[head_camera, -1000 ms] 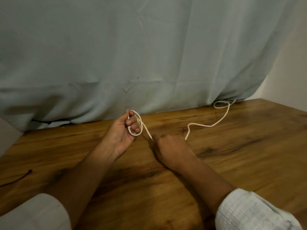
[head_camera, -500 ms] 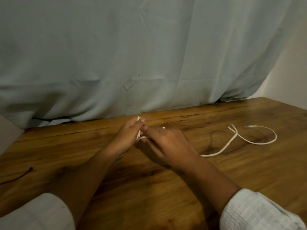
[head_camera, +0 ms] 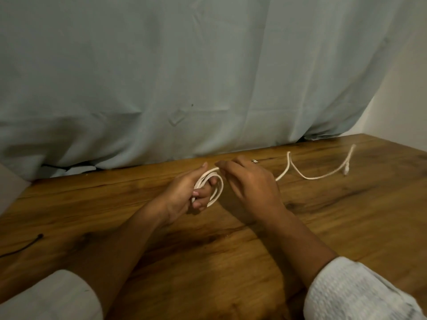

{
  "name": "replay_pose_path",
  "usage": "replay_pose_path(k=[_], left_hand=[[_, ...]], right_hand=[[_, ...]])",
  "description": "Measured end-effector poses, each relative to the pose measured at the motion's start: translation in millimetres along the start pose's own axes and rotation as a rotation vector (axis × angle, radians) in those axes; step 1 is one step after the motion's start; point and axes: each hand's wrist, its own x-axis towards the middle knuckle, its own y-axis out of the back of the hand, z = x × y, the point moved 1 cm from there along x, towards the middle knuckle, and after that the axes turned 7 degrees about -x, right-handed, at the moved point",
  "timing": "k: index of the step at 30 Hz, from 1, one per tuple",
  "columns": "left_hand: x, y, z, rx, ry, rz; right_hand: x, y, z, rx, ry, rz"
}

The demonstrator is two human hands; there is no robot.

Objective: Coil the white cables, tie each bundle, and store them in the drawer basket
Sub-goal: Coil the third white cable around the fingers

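Left hand (head_camera: pixel 182 192) is raised just off the surface (head_camera: pixel 231 262), palm turned inward, its fingers curled through several loops of the white cable (head_camera: pixel 220 189) and gripping them – the thumb points up along the loops' far side. Right hand (head_camera: pixel 250 187) is just beside it, back upward, fingertips together on the cable at the top of the loops, pinching it there; a ring (head_camera: pixel 254 160) shows on one finger. From under that hand the loose rest of the cable runs right across the wood in a zigzag, its plug end lying well apart near the far right edge. Both forearms are bare, with pale sleeves (head_camera: pixel 360 294) pushed up.

Wood-grain brown, the surface meets a pale grey-green curtain (head_camera: pixel 184 77) along its far edge – a white wall (head_camera: pixel 402 100) shows at right. A thin black cord (head_camera: pixel 22 247) lies at the left edge.
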Motion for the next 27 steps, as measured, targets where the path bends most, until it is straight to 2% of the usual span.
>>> replay_pose_path(k=[3, 9, 12, 15, 18, 21, 27], left_hand=[[-3, -3, 2, -0.067, -0.045, -0.047], [-3, 6, 2, -0.198, -0.089, 0.036], [1, 10, 3, -0.352, -0.102, 0.03], [4, 13, 4, -0.444, -0.137, 0.01], [5, 14, 7, -0.491, -0.175, 0.068], [5, 18, 13, -0.529, -0.209, 0.161], [9, 25, 14, -0.523, -0.27, 0.22]], right_hand=[[0, -2, 4, -0.001, -0.046, -0.04], [-5, -15, 5, -0.024, -0.077, -0.169], [-7, -20, 1, -0.07, -0.063, -0.235], [-6, -24, -6, -0.164, -0.015, -0.244], [-7, -27, -15, -0.234, 0.019, -0.307], [-8, -29, -27, -0.245, 0.075, -0.344], [-10, -27, -38, -0.23, 0.251, -0.371]])
